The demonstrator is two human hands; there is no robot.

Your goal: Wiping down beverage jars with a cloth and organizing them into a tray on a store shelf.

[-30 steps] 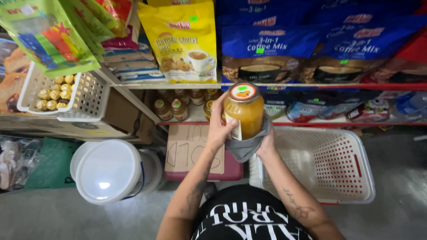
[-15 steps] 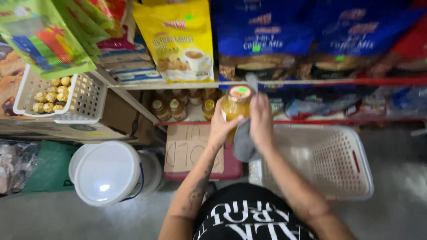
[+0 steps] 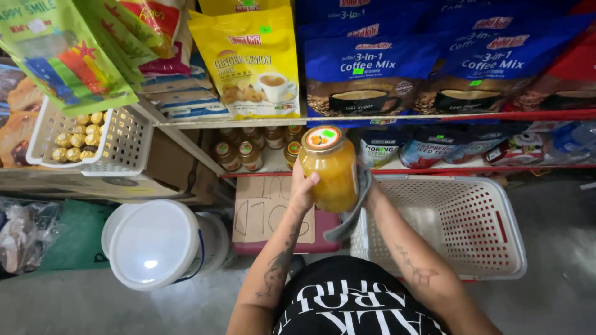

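A large glass jar (image 3: 331, 166) of cloudy yellow-orange preserve, capped by a lid with an orange-and-green label, is held upright in mid-air just in front of the lower shelf (image 3: 434, 169). The left hand (image 3: 302, 187) has its grip pressed around the jar's left side, while the right hand (image 3: 367, 186) sits behind the right side with a grey cloth (image 3: 352, 211) against the glass (how its fingers close cannot be told). Smaller jars (image 3: 239, 155) stand on the shelf behind, a white perforated basket (image 3: 490, 236) lies to the right on the floor, and a white bucket (image 3: 158, 245) stands to the left.
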